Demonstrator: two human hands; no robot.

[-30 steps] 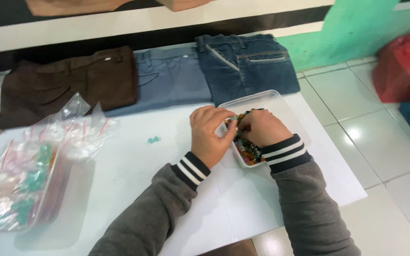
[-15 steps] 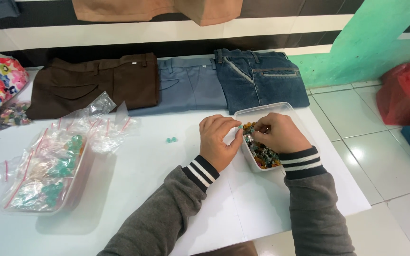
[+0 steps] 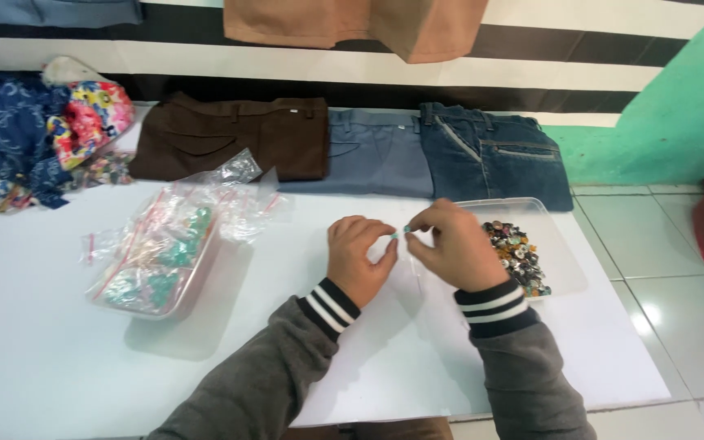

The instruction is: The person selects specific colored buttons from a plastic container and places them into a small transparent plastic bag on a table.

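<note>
My left hand (image 3: 358, 259) and my right hand (image 3: 451, 246) meet fingertip to fingertip above the white table (image 3: 59, 350). Between them they pinch a small clear bag (image 3: 402, 235) by its greenish top edge; the rest of the bag is hard to make out. Just right of my right hand, a clear plastic tray (image 3: 562, 254) holds a heap of several dark and coloured buttons (image 3: 517, 254). Both sleeves are grey with black-and-white striped cuffs.
A clear box of plastic bags with green and pale pieces (image 3: 159, 262) lies at left. Brown trousers (image 3: 230, 138), grey-blue jeans (image 3: 376, 153) and dark blue jeans (image 3: 495, 151) line the far edge. Floral cloth (image 3: 42, 122) is at far left. Tiled floor (image 3: 662, 244) lies right.
Both hands have come out of the button tray and moved left, over the bare table. They now hold the small bag up between their fingertips.
</note>
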